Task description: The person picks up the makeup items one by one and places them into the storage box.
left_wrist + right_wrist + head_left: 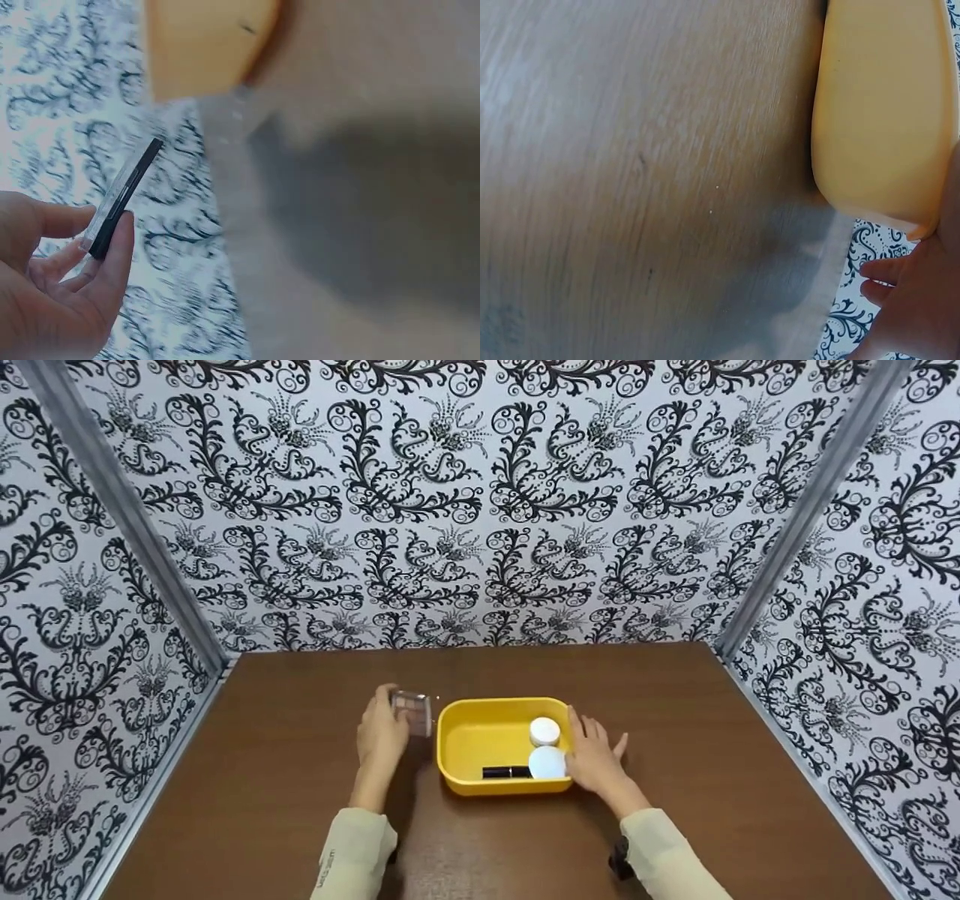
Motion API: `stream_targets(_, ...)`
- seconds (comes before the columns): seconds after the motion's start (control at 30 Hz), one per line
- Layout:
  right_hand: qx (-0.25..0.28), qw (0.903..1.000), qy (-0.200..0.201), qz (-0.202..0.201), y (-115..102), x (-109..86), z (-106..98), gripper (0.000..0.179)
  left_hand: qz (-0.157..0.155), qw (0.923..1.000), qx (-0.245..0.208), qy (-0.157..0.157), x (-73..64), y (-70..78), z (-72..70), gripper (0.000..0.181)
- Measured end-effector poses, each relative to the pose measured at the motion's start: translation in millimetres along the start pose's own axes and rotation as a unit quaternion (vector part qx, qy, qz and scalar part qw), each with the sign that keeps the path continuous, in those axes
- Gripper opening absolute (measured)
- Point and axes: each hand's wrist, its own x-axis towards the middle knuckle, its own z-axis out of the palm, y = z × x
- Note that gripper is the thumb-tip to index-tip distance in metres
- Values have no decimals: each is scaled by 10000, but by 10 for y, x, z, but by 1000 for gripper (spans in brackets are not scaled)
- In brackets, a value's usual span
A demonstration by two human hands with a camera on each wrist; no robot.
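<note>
My left hand (382, 735) pinches a thin makeup palette (418, 706) just left of the yellow tub (504, 787). In the left wrist view the palette (126, 201) is tilted on edge, with a clear lid and a dark base, between thumb and fingers. My right hand (596, 757) rests at the tub's right rim with its fingers spread. Inside the tub, toward that hand, are a white round jar (544, 730), a white round item (547, 763) and a black tube (504, 772). The white round item overlaps one end of the tube.
The tub stands on a brown wooden table (300, 780). Behind and on both sides rise panels (465, 510) with a black-and-white scroll pattern, joined by grey corner posts (795, 525). In the right wrist view the tub's outer wall (885, 112) fills the upper right.
</note>
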Motion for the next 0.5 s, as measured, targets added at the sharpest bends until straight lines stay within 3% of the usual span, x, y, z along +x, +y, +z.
stream_targets(0.2, -4, 10000, -37, -26, 15, 0, 4, 77, 298, 9994, -75, -182, -85, 261, 124, 38)
stream_targets(0.33, 7, 9999, -118, -66, 2, 10, 8, 76, 411, 9969, -127, -652, -164, 351, 315, 39)
stream_targets(0.5, -14, 9999, -73, -98, -22, 49, 10, 76, 284, 9915, -6, -1271, -202, 437, 592, 47)
